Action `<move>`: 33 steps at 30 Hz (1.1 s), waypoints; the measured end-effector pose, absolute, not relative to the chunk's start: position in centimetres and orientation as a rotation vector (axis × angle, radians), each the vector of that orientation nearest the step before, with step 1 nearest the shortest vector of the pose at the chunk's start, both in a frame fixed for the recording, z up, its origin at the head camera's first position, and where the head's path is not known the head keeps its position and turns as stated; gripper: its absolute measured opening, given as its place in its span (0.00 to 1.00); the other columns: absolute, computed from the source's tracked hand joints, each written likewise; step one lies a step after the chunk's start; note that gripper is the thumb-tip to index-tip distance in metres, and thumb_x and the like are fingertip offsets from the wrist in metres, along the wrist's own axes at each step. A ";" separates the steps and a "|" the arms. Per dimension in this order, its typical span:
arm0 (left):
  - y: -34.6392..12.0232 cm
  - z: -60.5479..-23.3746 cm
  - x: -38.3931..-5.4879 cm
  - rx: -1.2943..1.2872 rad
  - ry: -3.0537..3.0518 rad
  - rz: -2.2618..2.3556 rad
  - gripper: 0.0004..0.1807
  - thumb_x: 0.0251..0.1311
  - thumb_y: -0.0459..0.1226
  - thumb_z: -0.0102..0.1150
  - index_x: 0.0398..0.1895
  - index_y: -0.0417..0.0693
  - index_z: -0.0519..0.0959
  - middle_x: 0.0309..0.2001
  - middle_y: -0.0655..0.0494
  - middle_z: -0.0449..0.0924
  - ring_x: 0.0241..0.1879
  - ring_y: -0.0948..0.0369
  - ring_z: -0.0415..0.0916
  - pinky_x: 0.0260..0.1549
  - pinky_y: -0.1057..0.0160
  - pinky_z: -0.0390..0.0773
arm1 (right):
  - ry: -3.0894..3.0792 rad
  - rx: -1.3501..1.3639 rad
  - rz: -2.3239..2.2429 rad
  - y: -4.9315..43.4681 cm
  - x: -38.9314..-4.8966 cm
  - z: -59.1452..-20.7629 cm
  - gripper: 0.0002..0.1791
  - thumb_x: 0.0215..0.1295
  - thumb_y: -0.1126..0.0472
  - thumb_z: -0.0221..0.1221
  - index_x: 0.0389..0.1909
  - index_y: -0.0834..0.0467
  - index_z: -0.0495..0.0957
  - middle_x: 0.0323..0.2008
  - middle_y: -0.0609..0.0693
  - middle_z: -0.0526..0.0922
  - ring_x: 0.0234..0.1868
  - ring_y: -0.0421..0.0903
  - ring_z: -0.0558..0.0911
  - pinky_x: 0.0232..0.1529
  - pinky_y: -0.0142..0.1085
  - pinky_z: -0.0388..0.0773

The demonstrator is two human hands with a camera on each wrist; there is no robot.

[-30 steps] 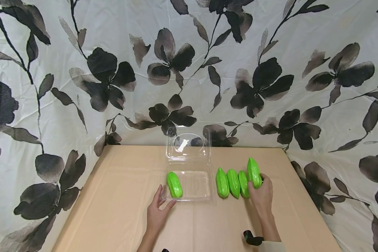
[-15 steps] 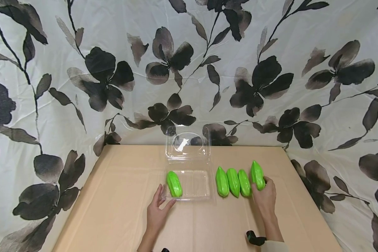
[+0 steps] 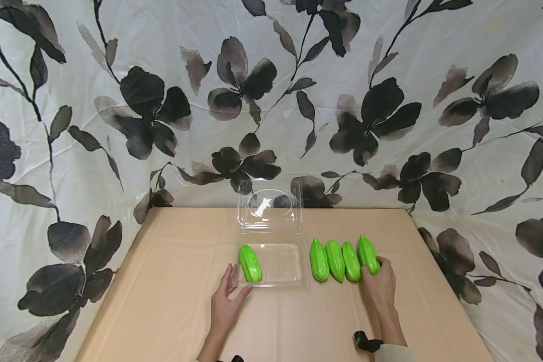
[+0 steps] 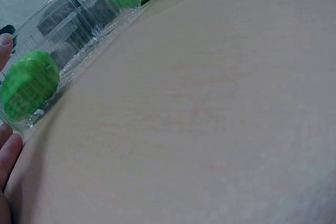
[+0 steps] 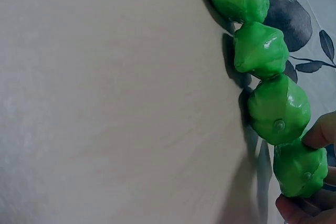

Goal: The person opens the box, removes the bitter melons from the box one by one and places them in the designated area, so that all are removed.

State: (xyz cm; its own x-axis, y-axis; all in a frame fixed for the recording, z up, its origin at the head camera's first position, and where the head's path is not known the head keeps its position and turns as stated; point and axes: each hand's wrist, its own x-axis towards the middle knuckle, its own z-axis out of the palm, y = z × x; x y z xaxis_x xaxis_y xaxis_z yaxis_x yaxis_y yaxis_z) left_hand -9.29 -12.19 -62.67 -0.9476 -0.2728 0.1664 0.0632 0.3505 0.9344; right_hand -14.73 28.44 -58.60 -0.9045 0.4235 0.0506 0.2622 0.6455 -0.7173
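My left hand [image 3: 226, 304] holds the front left corner of a clear plastic clamshell container [image 3: 280, 266], whose lid [image 3: 270, 213] stands raised at the back. Inside, against the left wall, lies one glossy green toy cucumber [image 3: 251, 264]; the left wrist view shows it through the clear wall. To the right, my right hand [image 3: 381, 289] grips the near end of another toy cucumber [image 3: 368, 254], at the right end of a row. In the right wrist view, thumb and fingers pinch this toy cucumber [image 5: 299, 169], close beside its neighbour [image 5: 280, 109].
Three more green toy cucumbers, the nearest to the container being this one [image 3: 319, 260], lie side by side right of it. Everything stands on a tan tabletop [image 3: 181, 251]. Behind hangs a white floral cloth [image 3: 298, 125]. A black strap device [image 3: 366, 343] sits at my right wrist.
My right hand has moved slightly right, then brought its toy cucumber down into line with the row. The third cucumber shifted slightly. My left hand and the container stay in place.
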 end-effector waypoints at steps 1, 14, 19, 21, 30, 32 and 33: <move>-12.2 -62.7 -9.3 0.186 -2.326 -1.626 0.48 0.53 0.47 0.76 0.75 0.49 0.63 0.70 0.51 0.72 0.64 0.52 0.77 0.57 0.68 0.83 | -2.656 -0.565 1.110 28.4 -14.7 -58.6 0.32 0.68 0.58 0.54 0.67 0.72 0.62 0.55 0.69 0.74 0.49 0.60 0.76 0.39 0.43 0.76; -12.2 -62.8 -9.5 0.183 -2.331 -1.625 0.48 0.53 0.47 0.76 0.76 0.49 0.63 0.70 0.52 0.72 0.63 0.53 0.78 0.57 0.69 0.83 | -2.687 -0.592 1.161 28.4 -14.5 -59.0 0.33 0.69 0.58 0.52 0.70 0.71 0.59 0.59 0.71 0.72 0.52 0.62 0.75 0.46 0.51 0.77; -12.2 -62.9 -9.5 0.179 -2.330 -1.625 0.48 0.53 0.46 0.76 0.76 0.49 0.63 0.70 0.51 0.72 0.63 0.53 0.78 0.57 0.69 0.83 | -2.681 -0.583 1.159 28.4 -14.5 -59.1 0.32 0.70 0.57 0.52 0.69 0.71 0.60 0.59 0.71 0.72 0.53 0.63 0.75 0.47 0.52 0.77; -12.3 -62.9 -9.5 0.180 -2.329 -1.626 0.48 0.53 0.46 0.76 0.75 0.49 0.63 0.70 0.52 0.72 0.63 0.53 0.78 0.57 0.70 0.83 | -2.678 -0.581 1.161 28.3 -14.5 -59.1 0.32 0.71 0.57 0.51 0.69 0.71 0.60 0.60 0.71 0.72 0.54 0.63 0.75 0.47 0.53 0.78; -12.3 -63.0 -9.5 0.191 -2.332 -1.638 0.48 0.53 0.46 0.76 0.76 0.50 0.63 0.70 0.52 0.72 0.64 0.54 0.77 0.58 0.71 0.82 | -2.677 -0.577 1.158 28.3 -14.6 -59.1 0.35 0.75 0.47 0.49 0.69 0.70 0.61 0.59 0.70 0.73 0.55 0.64 0.75 0.49 0.54 0.78; -12.3 -62.9 -9.5 0.190 -2.333 -1.638 0.48 0.53 0.46 0.76 0.76 0.49 0.63 0.70 0.52 0.72 0.64 0.54 0.77 0.57 0.72 0.82 | -2.677 -0.576 1.158 28.3 -14.6 -59.1 0.36 0.75 0.46 0.49 0.69 0.70 0.61 0.59 0.70 0.73 0.55 0.63 0.75 0.49 0.53 0.78; -12.3 -62.9 -9.5 0.192 -2.332 -1.641 0.48 0.53 0.46 0.76 0.76 0.50 0.63 0.70 0.52 0.72 0.64 0.54 0.76 0.57 0.72 0.82 | -2.677 -0.577 1.158 28.3 -14.6 -59.1 0.36 0.75 0.45 0.49 0.69 0.71 0.61 0.59 0.70 0.73 0.55 0.63 0.75 0.48 0.53 0.78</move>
State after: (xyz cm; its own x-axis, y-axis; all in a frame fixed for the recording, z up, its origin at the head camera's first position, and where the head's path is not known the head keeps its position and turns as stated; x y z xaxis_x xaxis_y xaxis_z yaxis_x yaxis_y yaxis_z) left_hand -9.49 -12.31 -62.91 -0.9513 -0.2678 0.1529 0.0534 0.3453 0.9370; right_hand -14.57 28.32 -59.07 -0.9110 0.4124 0.0007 0.2819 0.6239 -0.7289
